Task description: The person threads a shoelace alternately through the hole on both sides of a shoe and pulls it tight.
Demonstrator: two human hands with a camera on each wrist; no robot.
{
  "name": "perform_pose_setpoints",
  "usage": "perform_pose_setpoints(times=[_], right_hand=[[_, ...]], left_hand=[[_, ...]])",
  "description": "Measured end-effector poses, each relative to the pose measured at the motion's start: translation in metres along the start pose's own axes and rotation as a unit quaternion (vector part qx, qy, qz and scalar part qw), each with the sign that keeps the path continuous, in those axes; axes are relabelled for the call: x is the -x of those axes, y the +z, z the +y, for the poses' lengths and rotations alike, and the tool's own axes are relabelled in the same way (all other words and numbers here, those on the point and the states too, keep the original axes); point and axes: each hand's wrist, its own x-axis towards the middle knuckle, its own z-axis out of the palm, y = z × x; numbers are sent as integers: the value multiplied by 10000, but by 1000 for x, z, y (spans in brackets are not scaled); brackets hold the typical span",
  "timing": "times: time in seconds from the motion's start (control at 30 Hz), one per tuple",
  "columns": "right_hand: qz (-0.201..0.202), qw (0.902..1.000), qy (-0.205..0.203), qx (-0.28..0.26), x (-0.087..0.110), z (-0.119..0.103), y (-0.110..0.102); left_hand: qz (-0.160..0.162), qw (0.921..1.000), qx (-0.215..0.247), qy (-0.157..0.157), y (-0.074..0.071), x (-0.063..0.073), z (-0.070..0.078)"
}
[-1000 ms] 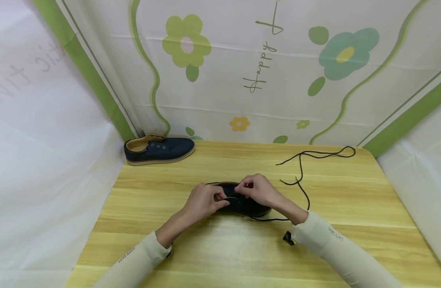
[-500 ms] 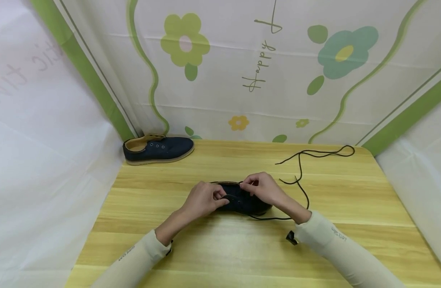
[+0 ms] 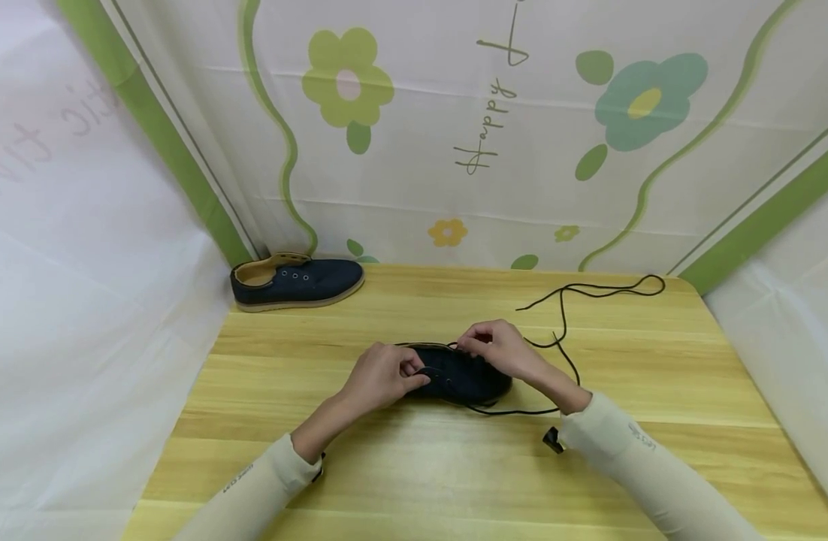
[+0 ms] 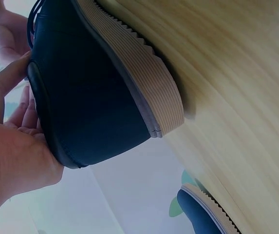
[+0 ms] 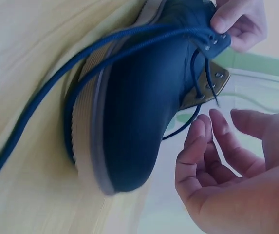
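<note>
Probably to steady the shoe on the table, the left hand pinches its flap, while the right hand's fingers (loosely curved, seemingly holding nothing) sit just beside a lace tip.

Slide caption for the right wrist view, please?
Left hand pinches an eyelet flap of the dark shoe; right hand curves near a lace tip.

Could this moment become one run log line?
left grip: pinching navy, tan-soled shoe | right grip: close to thin dark lace | other navy, tan-soled shoe: no visible lace
</note>
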Motion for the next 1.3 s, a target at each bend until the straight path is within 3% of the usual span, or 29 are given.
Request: perform_pose_setpoints(times=[0.2,0.47,0.63,0.93,1.3], right_hand=[[119,9994,148,284,-2,14,-5],[-517,9978,203,355,-6,31,-5],[-691,9969,186,332,-7,38,-6],[-403,9949,-141,917,-5,48,-11],[-104,9924,96,1221,4,51,-20]], left_hand=[[9,10000,-69,3,1,1,0],[-4,10000,-90,-36,3,1,0],[0,10000,-85,-12,3,1,1],[47,9999,-102,46,3,1,1],[96,9999,-11,72,2,2,0]])
